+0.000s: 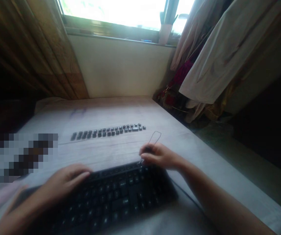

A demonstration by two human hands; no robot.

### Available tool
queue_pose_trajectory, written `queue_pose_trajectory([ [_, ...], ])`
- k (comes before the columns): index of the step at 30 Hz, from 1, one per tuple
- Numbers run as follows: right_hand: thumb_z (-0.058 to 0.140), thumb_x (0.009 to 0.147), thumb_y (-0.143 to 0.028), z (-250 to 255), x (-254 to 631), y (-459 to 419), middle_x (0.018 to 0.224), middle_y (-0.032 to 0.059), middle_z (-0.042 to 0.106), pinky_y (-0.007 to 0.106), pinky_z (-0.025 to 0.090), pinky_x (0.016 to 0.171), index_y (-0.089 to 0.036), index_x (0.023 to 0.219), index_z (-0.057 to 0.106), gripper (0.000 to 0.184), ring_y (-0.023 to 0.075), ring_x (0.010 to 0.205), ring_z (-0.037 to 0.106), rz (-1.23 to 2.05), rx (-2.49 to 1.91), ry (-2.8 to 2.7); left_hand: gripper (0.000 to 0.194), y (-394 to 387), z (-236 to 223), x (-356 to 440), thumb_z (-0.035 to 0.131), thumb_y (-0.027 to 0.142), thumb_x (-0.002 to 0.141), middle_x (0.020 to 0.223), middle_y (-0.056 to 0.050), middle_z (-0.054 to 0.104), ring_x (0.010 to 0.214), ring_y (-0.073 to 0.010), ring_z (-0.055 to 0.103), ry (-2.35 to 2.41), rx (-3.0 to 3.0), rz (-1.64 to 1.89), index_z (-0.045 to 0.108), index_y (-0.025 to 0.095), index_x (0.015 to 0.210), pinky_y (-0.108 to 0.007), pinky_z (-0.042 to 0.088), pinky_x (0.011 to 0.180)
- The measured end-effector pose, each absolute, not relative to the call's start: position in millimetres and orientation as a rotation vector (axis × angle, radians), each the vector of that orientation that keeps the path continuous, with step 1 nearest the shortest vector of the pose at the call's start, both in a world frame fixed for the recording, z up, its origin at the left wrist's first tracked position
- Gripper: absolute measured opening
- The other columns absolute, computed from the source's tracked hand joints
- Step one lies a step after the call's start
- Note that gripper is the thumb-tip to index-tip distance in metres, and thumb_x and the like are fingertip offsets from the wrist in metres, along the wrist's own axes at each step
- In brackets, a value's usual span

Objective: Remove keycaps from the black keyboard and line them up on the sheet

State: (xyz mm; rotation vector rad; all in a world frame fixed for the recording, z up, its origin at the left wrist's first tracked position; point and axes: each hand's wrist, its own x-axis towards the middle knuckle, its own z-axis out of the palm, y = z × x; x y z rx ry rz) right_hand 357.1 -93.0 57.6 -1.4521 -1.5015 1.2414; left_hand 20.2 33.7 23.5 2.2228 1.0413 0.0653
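Note:
A black keyboard (121,192) lies at an angle in front of me, with gaps along its far row. My left hand (72,178) grips its far left edge, fingers bent over the rim. Above the far right part of the keyboard, my right hand (156,155) is closed on a wire keycap puller (157,133). One wire loop sticks up from the fist, and the lower end meets the keyboard's top row. Fingers hide the puller's dark middle. Beyond the keyboard, several loose black keycaps (108,132) stand in two rows on the pale sheet.
A pale sheet (116,111) covers the flat surface, which ends along a right edge. A cable (187,194) runs from the keyboard under my right arm. At left lies a pixelated dark item (27,160). Clothes (211,55) hang at right, a curtain (32,49) at left.

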Motion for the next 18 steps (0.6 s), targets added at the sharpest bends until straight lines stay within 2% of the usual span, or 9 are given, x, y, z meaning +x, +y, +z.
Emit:
queue_pose_trajectory([
  [3,0.060,0.085,-0.034,59,359,-96,0.076,0.0013,0.064,0.029,0.051,0.069,-0.016,0.093,0.062,0.020,0.0141,0.071,0.061,1.242,-1.461,-1.656,0.040,33,24,21,0.049,0.058,0.083,0.103,-0.001,0.076,0.100,-0.0253,0.068,1.098,2.250,0.081,0.075,0.030,0.096,-0.033,0.052,0.091],
  [8,0.060,0.087,-0.027,58,363,-99,0.083,0.0033,0.068,0.030,0.051,0.075,-0.016,0.092,0.066,0.014,0.0159,0.078,0.064,1.061,-1.482,-1.837,0.038,33,20,18,0.050,0.056,0.083,0.103,-0.001,0.076,0.099,-0.0246,0.068,1.074,2.263,0.129,0.076,0.031,0.095,-0.032,0.052,0.090],
  [18,0.060,0.087,-0.014,61,342,-103,0.086,0.0058,0.069,0.026,0.051,0.075,-0.015,0.088,0.068,0.008,0.0147,0.078,0.065,0.662,-1.393,-2.183,0.035,33,15,16,0.052,0.055,0.084,0.102,-0.001,0.075,0.098,-0.0233,0.068,1.044,2.270,0.165,0.075,0.031,0.095,-0.030,0.052,0.089],
])
